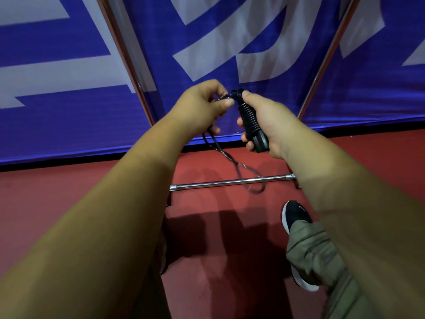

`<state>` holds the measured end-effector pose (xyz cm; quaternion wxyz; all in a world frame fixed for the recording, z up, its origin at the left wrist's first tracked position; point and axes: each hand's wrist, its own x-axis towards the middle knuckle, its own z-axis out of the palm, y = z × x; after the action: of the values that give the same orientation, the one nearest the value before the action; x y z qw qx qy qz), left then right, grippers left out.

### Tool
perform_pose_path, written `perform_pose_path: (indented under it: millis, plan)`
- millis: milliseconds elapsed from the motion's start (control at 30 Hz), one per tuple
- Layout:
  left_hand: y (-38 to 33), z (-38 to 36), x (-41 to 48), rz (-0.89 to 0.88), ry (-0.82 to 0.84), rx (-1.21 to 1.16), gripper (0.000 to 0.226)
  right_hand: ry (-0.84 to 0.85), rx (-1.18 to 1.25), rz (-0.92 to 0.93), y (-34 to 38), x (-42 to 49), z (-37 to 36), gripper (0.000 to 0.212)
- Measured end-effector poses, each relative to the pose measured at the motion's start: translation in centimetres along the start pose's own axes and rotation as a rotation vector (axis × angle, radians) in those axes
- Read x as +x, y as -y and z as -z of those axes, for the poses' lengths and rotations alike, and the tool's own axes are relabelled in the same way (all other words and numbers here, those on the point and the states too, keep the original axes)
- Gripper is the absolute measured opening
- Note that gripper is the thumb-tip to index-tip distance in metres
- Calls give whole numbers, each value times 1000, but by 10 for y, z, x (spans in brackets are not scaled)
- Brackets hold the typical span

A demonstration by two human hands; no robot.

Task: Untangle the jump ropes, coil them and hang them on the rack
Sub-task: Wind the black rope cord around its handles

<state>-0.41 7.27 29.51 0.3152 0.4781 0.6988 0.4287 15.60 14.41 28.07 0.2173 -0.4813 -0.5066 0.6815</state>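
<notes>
Head view, looking down along two bare forearms. Gripping with the right hand a black ribbed jump-rope handle, upright and slightly tilted, wound along its upper part with tight turns of thin black cord; fingers clenched round the handle's lower end, thumb pressed near the top. Pinching with the left hand the same cord just beside the handle's top, thumb and forefinger closed on it, remaining fingers curled.

Hanging below the left hand, a twisted double strand of that cord, ending in a small loop that crosses in front of a chrome horizontal rack bar; cannot tell whether touching the bar or hanging clear of it. Set low above a red matte floor, that bar.

Behind the hands, a blue fabric banner with large white lettering, reaching down to the floor, with a slanted metal pole on the left and another on the right. At lower right, a black sneaker with white sole planted on the floor under an olive-green trouser leg. Dark arm shadows on the floor between bar and feet.
</notes>
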Motion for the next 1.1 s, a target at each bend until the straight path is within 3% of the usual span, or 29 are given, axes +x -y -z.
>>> perform_pose_path:
  millis: [100, 167, 333, 467, 567, 800, 1100]
  plan:
    - [-2, -4, 3, 66, 63, -284, 30, -17, -5, 8, 1, 1, 3, 42]
    - [-1, -1, 6, 82, 110, -344, 30, -28, -17, 7, 0, 3, 6, 46]
    - [9, 10, 6, 20, 193, -126, 21, -19, -34, 23, 4, 1, 12, 48]
    - [8, 19, 4, 55, 177, 132, 8, 16, -67, 32, 6, -5, 12, 46]
    - [3, 20, 1, 63, 173, 329, 11, 65, -100, 31, 4, -10, 8, 48]
    - [5, 14, -3, 145, 221, 311, 7, 188, -168, 5, 3, -12, 4, 53]
    - [-2, 22, -10, 26, 217, 346, 24, 616, -164, -194, 3, -23, 11, 56]
